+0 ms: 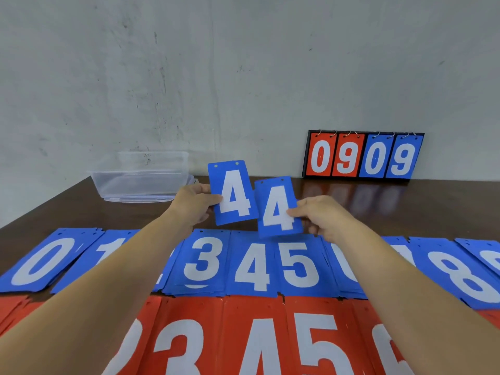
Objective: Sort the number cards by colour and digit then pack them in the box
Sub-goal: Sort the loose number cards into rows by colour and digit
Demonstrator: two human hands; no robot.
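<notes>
**Handling.** The left hand [193,205] pinches a flat blue rectangular card printed with a white 4 [232,193] at its left long edge, with the thumb on the face and the fingers behind. The right hand [323,216] pinches a second blue 4 card [278,212] at its right long edge in the same way. Each card stays flat while supported at one edge only. From this, judge the cards to be thin, light and fairly stiff. The faces look smooth, so loose cards in a stack are likely to slide on one another. Two punched holes sit along the top edge of each card. Take hold at a long edge, around mid-height or lower, well clear of the holes. A light pinch should be enough.

**Position.** Both cards are upright, face toward the camera, and raised above the dark brown wooden table [351,207]. The second card hangs lower than the first. Their inner edges meet or overlap slightly, and it is not possible to tell which.

The cards are directly beyond the blue 4 pile [253,263], which lies in the blue row between the 3 and the 5. A row of red cards [254,339] lies nearer the person. The clear plastic box [140,182] stands at the back left, beyond the left hand, and no cards are visible in it. A flip scoreboard [362,155] leans against the wall at the back right.
</notes>
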